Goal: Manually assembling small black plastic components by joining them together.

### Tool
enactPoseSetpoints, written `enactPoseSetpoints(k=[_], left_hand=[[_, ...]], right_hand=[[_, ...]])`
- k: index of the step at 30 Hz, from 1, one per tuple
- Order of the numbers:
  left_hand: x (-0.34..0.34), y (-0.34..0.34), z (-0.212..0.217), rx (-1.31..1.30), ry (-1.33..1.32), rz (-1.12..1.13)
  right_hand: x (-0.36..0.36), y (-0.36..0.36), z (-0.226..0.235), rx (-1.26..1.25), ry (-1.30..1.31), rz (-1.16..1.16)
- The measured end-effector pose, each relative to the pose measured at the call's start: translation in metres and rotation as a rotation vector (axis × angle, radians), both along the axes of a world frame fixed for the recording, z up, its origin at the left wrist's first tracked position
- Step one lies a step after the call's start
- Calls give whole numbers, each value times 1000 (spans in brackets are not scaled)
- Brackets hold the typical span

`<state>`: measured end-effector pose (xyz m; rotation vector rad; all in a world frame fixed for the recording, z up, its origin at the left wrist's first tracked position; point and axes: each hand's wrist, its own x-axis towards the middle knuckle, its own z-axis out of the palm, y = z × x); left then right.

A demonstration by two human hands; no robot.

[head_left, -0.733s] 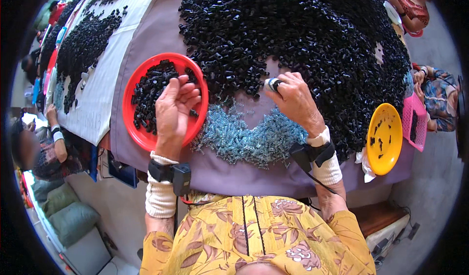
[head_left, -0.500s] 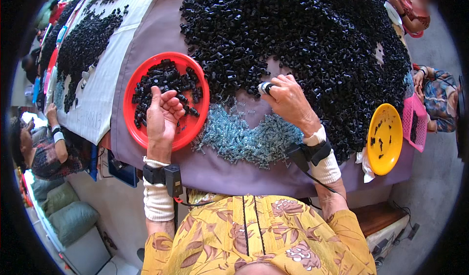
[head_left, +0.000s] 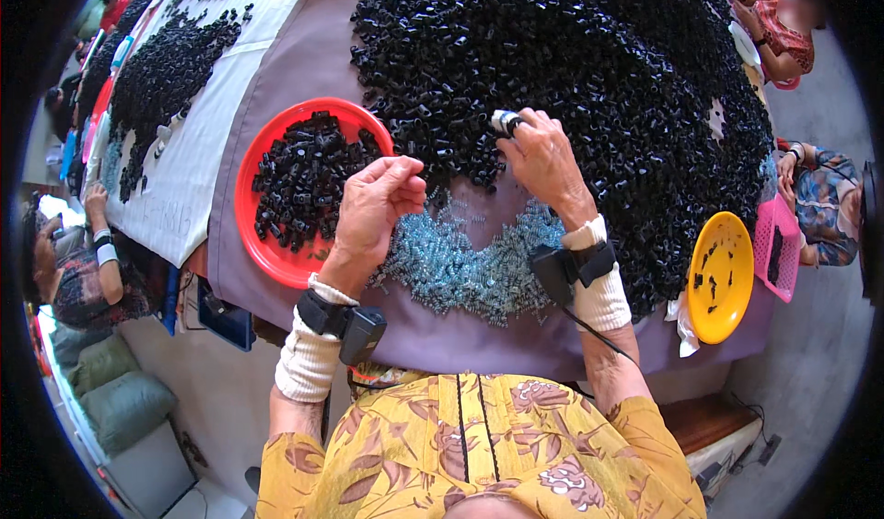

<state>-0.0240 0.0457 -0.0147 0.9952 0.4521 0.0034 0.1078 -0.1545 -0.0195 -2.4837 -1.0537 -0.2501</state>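
My left hand (head_left: 373, 210) is raised over the right rim of a round red tray (head_left: 262, 259), its thumb and fingertips pinched together. Whatever may be between them is too small to make out. In the tray lie many small black tubular plastic parts (head_left: 304, 183). My right hand (head_left: 551, 164) is over the near edge of a big heap of the same black parts (head_left: 552, 49), fingers curled in, with black-and-white wrapping around one finger. I cannot tell what it grips. Between my forearms spreads a pile of small pale-blue metal springs (head_left: 460, 275).
A yellow oval plate (head_left: 723, 289) with a few black parts stands at the right table edge, beside a pink basket (head_left: 781, 243). Co-workers sit on the right and left. Another table (head_left: 189, 178) with black parts stands at left. Cabled black devices are strapped to my wrists.
My left hand has moved right from over the red tray and gone from open-palmed to pinching. My right hand has shifted slightly farther away, over the black heap.
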Motion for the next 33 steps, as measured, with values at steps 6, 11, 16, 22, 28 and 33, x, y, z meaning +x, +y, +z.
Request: enactPoseSetpoints(k=[6,11,16,22,28,33], left_hand=[[3,-6,-1,51,37,-55],[5,-9,3,79,61,-63],[13,-20,-1,100,46,-96],[29,-44,5,52,-24,-123],[31,-43,3,26,-102,-89],[24,-30,5,58,-51,-47]], right_hand=[[23,23,-4,-96,-64,83],[20,24,-14,-39,-27,159],[3,11,-3,322,258,76],[-19,11,20,606,531,70],[-21,4,30,573,415,102],[-32,-13,9,208,338,284]])
